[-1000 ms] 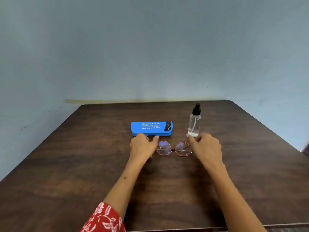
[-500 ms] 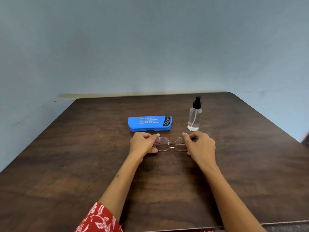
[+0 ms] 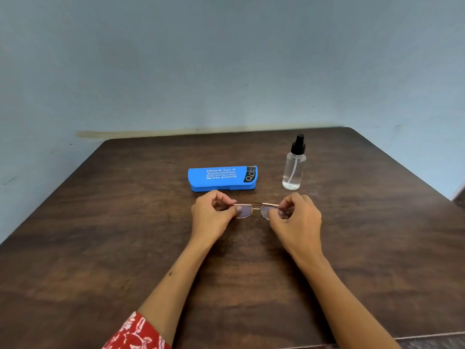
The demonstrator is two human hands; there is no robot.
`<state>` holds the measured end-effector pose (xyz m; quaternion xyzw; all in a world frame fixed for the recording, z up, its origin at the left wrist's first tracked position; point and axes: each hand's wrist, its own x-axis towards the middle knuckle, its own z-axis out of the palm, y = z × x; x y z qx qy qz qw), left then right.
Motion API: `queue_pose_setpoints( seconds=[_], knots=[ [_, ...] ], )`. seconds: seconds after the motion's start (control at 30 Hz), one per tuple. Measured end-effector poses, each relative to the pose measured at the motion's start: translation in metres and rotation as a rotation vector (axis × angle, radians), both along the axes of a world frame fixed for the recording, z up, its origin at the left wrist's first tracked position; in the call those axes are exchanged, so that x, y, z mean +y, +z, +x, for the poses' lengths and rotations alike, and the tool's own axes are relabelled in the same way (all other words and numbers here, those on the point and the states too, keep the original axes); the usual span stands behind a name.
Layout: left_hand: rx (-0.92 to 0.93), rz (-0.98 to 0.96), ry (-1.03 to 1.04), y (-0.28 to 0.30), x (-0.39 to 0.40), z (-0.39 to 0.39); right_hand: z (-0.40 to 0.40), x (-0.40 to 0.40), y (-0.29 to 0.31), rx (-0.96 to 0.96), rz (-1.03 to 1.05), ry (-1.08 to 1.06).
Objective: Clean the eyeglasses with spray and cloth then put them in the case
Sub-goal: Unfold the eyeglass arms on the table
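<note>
Thin copper-rimmed eyeglasses [image 3: 256, 209] are held folded just above the dark wooden table [image 3: 100, 235], near its middle. My left hand [image 3: 212, 215] pinches their left end and my right hand [image 3: 295, 216] pinches their right end. A closed blue glasses case [image 3: 222, 178] with white lettering lies just behind the glasses. To its right a clear spray bottle [image 3: 294, 167] with a black nozzle stands upright. No cloth is in view.
A pale blue wall [image 3: 226, 59] rises right behind the table's far edge. The table's right edge runs diagonally at the far right, and its near edge [image 3: 427, 336] shows at the bottom right.
Both hands closed on the ends of the glasses and tilted them up off the table. The view has shifted slightly, so the case and bottle appear higher.
</note>
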<state>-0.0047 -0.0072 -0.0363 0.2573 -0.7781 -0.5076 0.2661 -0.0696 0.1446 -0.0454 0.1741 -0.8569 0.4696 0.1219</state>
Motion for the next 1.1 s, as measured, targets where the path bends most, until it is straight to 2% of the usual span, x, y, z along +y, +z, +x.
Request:
queue_pose_setpoints(
  seconds=[0.1, 0.33, 0.47, 0.63, 0.83, 1.1],
  knots=[
    [0.020, -0.070, 0.000, -0.002, 0.002, 0.001, 0.000, 0.000, -0.002, 0.061, 0.043, -0.007],
    [0.031, -0.161, -0.020, -0.002, 0.008, 0.006, 0.003, -0.003, 0.000, 0.067, 0.177, -0.017],
    [0.036, -0.176, -0.042, 0.000, 0.011, 0.006, 0.000, -0.004, -0.005, 0.236, 0.215, 0.072],
    [0.032, -0.204, -0.050, 0.000, 0.011, 0.007, -0.002, -0.006, -0.011, 0.323, 0.296, 0.134],
    [0.027, -0.223, -0.056, -0.001, 0.012, 0.006, -0.003, -0.005, -0.007, 0.255, 0.161, 0.145],
    [0.039, -0.229, -0.063, -0.002, 0.014, 0.006, -0.002, 0.000, -0.002, 0.242, -0.062, 0.016]
  ],
)
